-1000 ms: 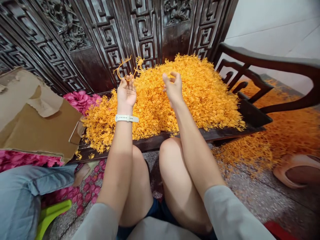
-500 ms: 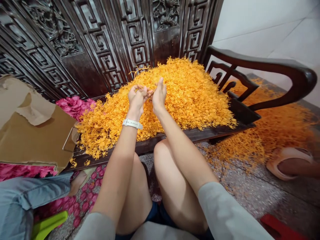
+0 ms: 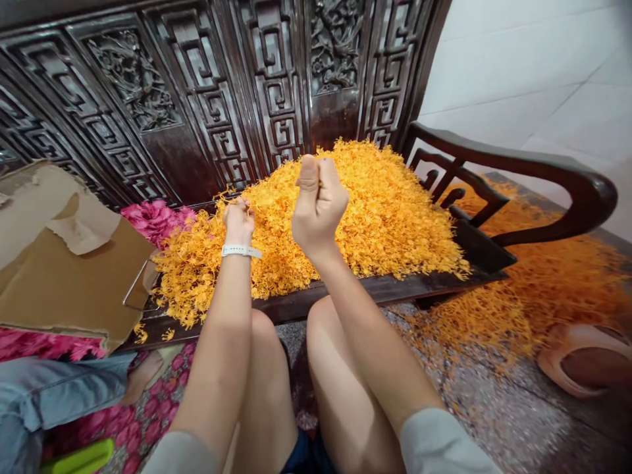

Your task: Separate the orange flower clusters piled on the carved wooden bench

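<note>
A large heap of small orange-yellow plastic pieces (image 3: 385, 210) lies on a dark wooden bench (image 3: 291, 301). Over the left part of the heap is my left hand (image 3: 239, 220), with a pale band on its wrist. Its fingers are closed round a few thin orange pieces that stick out past the fingertips. My right hand (image 3: 320, 204) is raised above the middle of the heap, apart from the left one, in a fist with the thumb up. Whatever that fist holds, if anything, is hidden inside it.
Cardboard (image 3: 74, 283) and pink flowers (image 3: 158, 220) are at the left. A carved backrest (image 3: 162, 158) stands behind, a curved armrest (image 3: 533, 164) at the right. More orange pieces (image 3: 557, 276) spread beyond it. Another person's jeans leg (image 3: 64, 388) and a slippered foot (image 3: 585, 362) flank me.
My hands, together over the heap before, have parted. The left one moved left and down with orange pieces; the right one came nearer the camera and closed into a fist. The view tilted up slightly.
</note>
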Demonstrator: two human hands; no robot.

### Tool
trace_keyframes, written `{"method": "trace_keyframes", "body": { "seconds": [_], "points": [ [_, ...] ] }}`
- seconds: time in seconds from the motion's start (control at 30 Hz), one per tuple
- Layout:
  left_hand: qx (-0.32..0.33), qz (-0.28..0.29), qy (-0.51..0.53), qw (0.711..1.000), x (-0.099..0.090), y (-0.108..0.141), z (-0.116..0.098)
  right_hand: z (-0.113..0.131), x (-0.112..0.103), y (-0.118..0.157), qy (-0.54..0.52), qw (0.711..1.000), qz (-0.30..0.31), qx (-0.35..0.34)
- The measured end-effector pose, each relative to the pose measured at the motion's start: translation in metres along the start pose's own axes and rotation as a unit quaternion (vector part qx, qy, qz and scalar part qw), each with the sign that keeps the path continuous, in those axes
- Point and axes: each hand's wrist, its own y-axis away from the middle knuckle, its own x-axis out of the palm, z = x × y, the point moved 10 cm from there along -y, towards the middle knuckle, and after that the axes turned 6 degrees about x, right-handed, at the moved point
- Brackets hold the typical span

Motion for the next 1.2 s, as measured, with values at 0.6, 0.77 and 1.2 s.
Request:
{"method": "trace_keyframes", "body": {
  "seconds": [0.6,0.77,1.2],
  "points": [
    [0.031,0.096,0.040,0.994,0.032,0.018,-0.006,-0.048,0.078,0.031,-0.090,0.932,0.342,0.083],
    [0.017,0.102,0.054,0.993,0.031,0.014,-0.008,-0.055,0.069,0.021,-0.294,0.889,0.273,0.223],
    [0.080,0.043,0.165,0.982,0.014,0.021,-0.065,0.012,0.026,-0.007,-0.664,0.663,0.317,0.137]
  ]
}}
